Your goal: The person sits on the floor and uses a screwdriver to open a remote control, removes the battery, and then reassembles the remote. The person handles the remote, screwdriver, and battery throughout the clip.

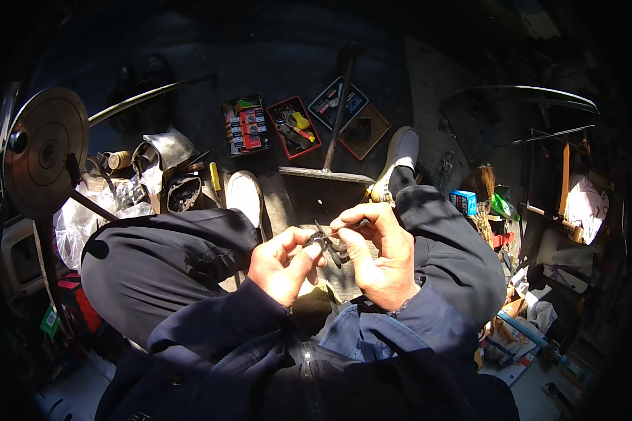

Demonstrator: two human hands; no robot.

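Note:
Above my lap, my left hand point(281, 269) pinches a small dark metal part point(326, 245) with thin arms sticking out of it. My right hand point(385, 261) meets it from the other side, thumb and forefinger pressed together at a thin dark piece. Whether that piece belongs to the same part or is a separate tool, I cannot tell. Both hands are in bright sun, close together between my knees. Below them, a pale yellowish surface point(312, 302) shows between my sleeves.
Ahead lie a tray of small red boxes point(247, 128), a red box of tools point(292, 131) and a metal stand point(330, 161). A large round metal disc point(47, 153) stands at left, near plastic bags point(77, 228). At right are a blue box point(463, 203) and clutter.

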